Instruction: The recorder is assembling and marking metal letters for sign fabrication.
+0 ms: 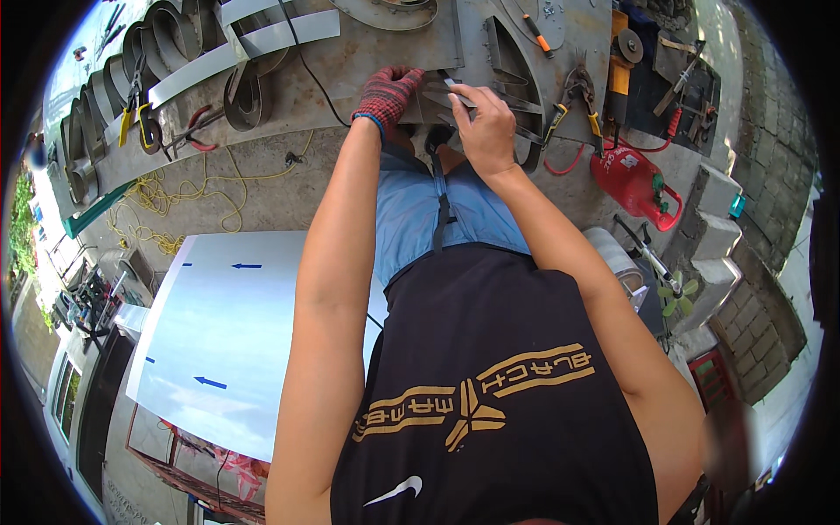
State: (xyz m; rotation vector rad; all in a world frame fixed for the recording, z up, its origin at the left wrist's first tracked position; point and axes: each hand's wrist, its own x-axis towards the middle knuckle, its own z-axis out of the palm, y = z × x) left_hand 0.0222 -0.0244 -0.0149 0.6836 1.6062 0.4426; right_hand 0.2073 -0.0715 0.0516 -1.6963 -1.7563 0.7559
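My left hand (389, 94), in a red and black knit glove, is closed at the near edge of a flat metal sheet (394, 51) on the worktable. Whatever its curled fingers grip is hidden. Just to the right, my bare right hand (486, 129) pinches a slim grey and dark piece (449, 79) between thumb and fingers; its kind is too small to tell. That piece points up and left toward the sheet's corner. Beside my right hand stands a curved metal frame (507, 66) with cross pieces.
Bent metal strips (162, 39) and yellow-handled pliers (134, 109) lie at the left. At the right are cutters (577, 92), an angle grinder (621, 66) and an orange-handled screwdriver (537, 37). A red gas cylinder (626, 179) and yellow cord (157, 197) are on the floor.
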